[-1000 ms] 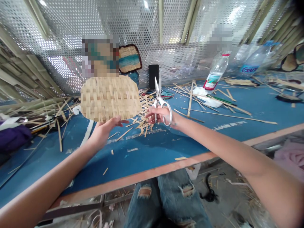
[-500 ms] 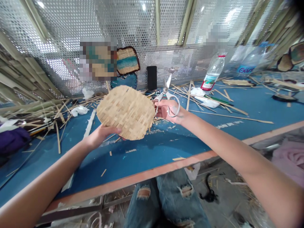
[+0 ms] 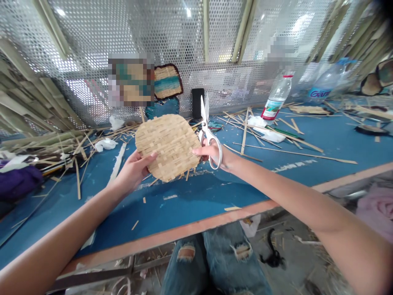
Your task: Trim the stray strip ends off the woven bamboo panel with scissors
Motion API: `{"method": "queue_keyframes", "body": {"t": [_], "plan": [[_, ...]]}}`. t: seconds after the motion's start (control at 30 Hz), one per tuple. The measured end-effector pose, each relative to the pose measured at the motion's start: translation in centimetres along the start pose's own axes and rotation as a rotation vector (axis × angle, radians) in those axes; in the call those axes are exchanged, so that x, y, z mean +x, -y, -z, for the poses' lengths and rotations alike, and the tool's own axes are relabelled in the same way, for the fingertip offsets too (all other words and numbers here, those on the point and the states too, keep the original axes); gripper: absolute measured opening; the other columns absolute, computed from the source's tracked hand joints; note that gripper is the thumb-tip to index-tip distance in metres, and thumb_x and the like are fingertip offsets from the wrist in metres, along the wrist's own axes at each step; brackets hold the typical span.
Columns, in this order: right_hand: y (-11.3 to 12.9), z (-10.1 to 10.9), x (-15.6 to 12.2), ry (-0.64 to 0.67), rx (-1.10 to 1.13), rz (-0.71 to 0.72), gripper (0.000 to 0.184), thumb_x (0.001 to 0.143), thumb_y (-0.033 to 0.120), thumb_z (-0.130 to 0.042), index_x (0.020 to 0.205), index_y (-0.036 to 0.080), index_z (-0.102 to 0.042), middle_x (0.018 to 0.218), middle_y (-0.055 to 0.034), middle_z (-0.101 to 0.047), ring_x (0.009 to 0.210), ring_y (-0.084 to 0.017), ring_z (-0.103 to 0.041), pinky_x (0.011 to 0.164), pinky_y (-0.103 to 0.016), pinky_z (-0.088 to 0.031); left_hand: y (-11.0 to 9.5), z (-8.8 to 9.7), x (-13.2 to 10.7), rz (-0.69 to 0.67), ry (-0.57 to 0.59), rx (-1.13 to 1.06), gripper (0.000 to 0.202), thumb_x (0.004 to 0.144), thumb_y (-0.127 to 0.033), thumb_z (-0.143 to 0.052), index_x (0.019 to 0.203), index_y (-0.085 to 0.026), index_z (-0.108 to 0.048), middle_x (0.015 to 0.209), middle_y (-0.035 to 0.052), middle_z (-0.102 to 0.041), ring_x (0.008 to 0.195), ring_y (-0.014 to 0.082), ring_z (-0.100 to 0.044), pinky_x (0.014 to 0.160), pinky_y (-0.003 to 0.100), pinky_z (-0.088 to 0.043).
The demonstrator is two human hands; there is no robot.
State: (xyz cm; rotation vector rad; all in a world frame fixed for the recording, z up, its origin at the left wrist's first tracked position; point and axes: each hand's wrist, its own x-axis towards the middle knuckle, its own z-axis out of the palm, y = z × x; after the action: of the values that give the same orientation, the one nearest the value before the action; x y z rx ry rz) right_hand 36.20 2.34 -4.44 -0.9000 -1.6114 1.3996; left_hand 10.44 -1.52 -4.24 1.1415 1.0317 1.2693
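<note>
My left hand [image 3: 133, 171] grips the lower left edge of a flat woven bamboo piece [image 3: 167, 147], a rounded mat of interlaced strips with loose strip ends along its rim. My right hand [image 3: 210, 154] holds white-handled scissors [image 3: 206, 133] with the blades pointing upward and slightly apart. Its fingertips reach the right edge of the mat, and the lower blades stand close beside that edge. The grip inside the scissor handle is partly hidden by my fingers.
Bamboo strips and offcuts [image 3: 254, 137] lie scattered across the blue worktable [image 3: 196, 200], whose orange edge runs in front of my knees. A plastic bottle [image 3: 278, 96] and a black phone [image 3: 198, 103] stand at the back, before a perforated metal wall [image 3: 221, 41].
The woven piece has turned in my left hand and moved right and lower, nearer the scissors. The scissors have swung from leaning right to pointing almost straight up.
</note>
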Motion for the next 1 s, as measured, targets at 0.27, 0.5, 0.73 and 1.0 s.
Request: {"method": "queue_keyframes", "body": {"t": [0.27,0.5,0.73,1.0], "plan": [[-0.5,1.8,1.3,0.066,-0.062,-0.025,0.060,0.084,0.075,-0.055,0.083,0.016,-0.060,0.058,-0.0018,-0.063,0.046,-0.013,-0.061,0.045,-0.024,-0.048,-2.4,1.6,0.3,-0.167,-0.162,0.034,0.035,0.071,-0.024,-0.083,0.104,-0.019,-0.072,0.111,0.0008,-0.076,0.112,0.0256,-0.066,0.088,0.030,-0.057],[-0.8,0.6,0.3,0.246,-0.093,0.027,0.077,0.079,0.090,-0.037,0.086,0.018,-0.062,0.049,0.0074,-0.042,0.040,-0.009,-0.042,0.049,-0.026,-0.053,-3.1,2.8,0.6,-0.176,-0.193,0.023,0.033,0.070,-0.021,-0.083,0.101,-0.019,-0.073,0.105,-0.0037,-0.078,0.106,0.0243,-0.067,0.087,0.030,-0.055],[-0.1,-0.2,-0.6,0.252,-0.117,0.063,0.067,0.083,0.087,-0.040,0.074,0.022,-0.053,0.049,0.0056,-0.045,0.041,-0.011,-0.048,0.054,-0.030,-0.054,-2.2,2.2,0.4,-0.078,-0.099,0.019,0.040,0.068,-0.025,-0.087,0.104,-0.019,-0.072,0.108,-0.0018,-0.078,0.109,0.0246,-0.067,0.083,0.026,-0.056],[-0.1,-0.3,-0.6,0.073,-0.234,0.064,0.073,0.080,0.089,-0.040,0.054,0.021,-0.047,0.037,0.0033,-0.042,0.031,-0.011,-0.048,0.039,-0.025,-0.045,-1.7,1.8,0.6,-0.121,-0.130,0.032,0.047,0.060,-0.025,-0.089,0.103,-0.016,-0.074,0.113,0.0068,-0.077,0.099,0.0241,-0.071,0.079,0.029,-0.058]]}}
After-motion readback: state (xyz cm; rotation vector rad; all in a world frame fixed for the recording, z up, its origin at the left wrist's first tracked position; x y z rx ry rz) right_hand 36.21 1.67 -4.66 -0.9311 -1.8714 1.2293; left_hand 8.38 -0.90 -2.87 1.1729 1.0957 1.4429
